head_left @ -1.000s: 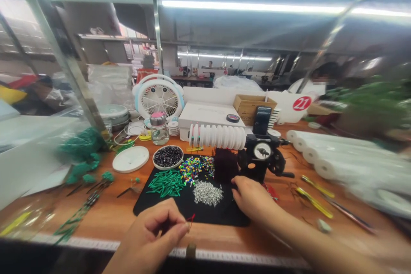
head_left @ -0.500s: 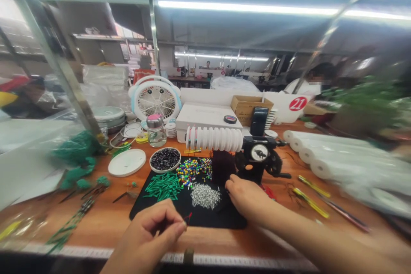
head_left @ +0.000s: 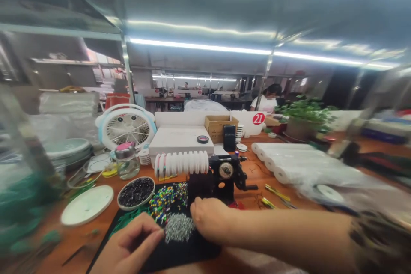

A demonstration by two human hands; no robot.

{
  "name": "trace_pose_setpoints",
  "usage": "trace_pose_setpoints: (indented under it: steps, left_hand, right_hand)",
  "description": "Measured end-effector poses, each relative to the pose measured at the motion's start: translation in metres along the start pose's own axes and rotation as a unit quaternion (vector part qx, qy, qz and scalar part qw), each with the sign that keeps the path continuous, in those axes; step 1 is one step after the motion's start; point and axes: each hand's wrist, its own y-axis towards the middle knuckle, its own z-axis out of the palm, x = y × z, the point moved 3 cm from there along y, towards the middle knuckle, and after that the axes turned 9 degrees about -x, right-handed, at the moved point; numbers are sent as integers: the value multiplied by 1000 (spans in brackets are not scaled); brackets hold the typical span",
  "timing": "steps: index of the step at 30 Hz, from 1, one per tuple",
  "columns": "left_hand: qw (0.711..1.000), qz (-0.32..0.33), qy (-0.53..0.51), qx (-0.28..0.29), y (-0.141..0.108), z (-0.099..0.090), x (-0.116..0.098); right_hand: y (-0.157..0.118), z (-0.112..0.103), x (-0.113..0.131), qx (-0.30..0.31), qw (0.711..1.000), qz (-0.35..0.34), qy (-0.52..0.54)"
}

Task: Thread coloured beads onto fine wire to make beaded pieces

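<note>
Wooden bench [head_left: 257, 158]: under the black mat [head_left: 192, 250]
Left hand [head_left: 135, 239]: grip together at the fingertips, just left of the silver pieces; cannot tell what is between
Right hand [head_left: 212, 218]: at their right side, before the dark block [head_left: 199, 186]; grip hidden, cannot tell
Silver pieces [head_left: 179, 227]: piled on the mat, between both hands

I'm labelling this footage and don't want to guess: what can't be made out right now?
All in the head view:
- Anything pinched in the left hand: too small and blurred.
- Anything in the right hand's fingertips: hidden by the hand, against dark material.
- Some green sticks: behind the left hand.
- The black mat's near left corner: cut off by the bottom edge.
- Green material at far left: blurred.
</note>
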Motion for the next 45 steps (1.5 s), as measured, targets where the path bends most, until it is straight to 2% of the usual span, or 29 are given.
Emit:
trace_pose_setpoints:
  steps: [2,3,5,6,7,9,12,16,19,22,25,28,31,40,45]
  left_hand:
    - [999,-3,-3,-39,6,1,-13]
    - [999,0,-6,-54,9,2,-20]
    - [997,6,-8,-75,15,5,-32]
    - [997,9,-3,-83,17,6,-37]
    - [996,12,6,-90,20,7,-41]
    - [994,23,28,-103,23,10,-47]
    - [991,44,47,-115,25,13,-52]
    - [992,68,46,-96,25,18,-56]
    - [994,67,35,-81,30,19,-58]
    - [998,14,-8,-58,43,17,-59]
    - [997,-25,-60,-50,61,11,-63]
    - [996,-20,-68,-61,76,4,-67]
    - [996,-22,-56,-69,83,1,-68]
    - [996,-26,-56,-66,89,2,-66]
    - [996,-48,-54,-52,82,4,-61]
  right_hand:
    - [-8,-23,-5,-79,986,79,120]
    - [-13,-35,-8,-122,961,123,216]
    - [-21,-51,-13,-186,880,169,404]
    - [-23,-56,-14,-216,841,171,466]
    - [-24,-61,-14,-247,814,164,500]
    - [-24,-65,-13,-318,796,139,496]
    - [-18,-64,-11,-405,803,93,427]
    - [-6,-53,-10,-453,837,56,301]
    - [5,-48,-13,-445,876,43,182]
    - [22,-54,-22,-406,906,45,109]
    - [43,-70,-34,-364,923,53,109]
    - [59,-83,-43,-314,936,68,142]
    - [67,-87,-48,-281,944,91,148]
    - [74,-84,-52,-271,946,106,146]
    - [74,-88,-52,-254,948,114,154]
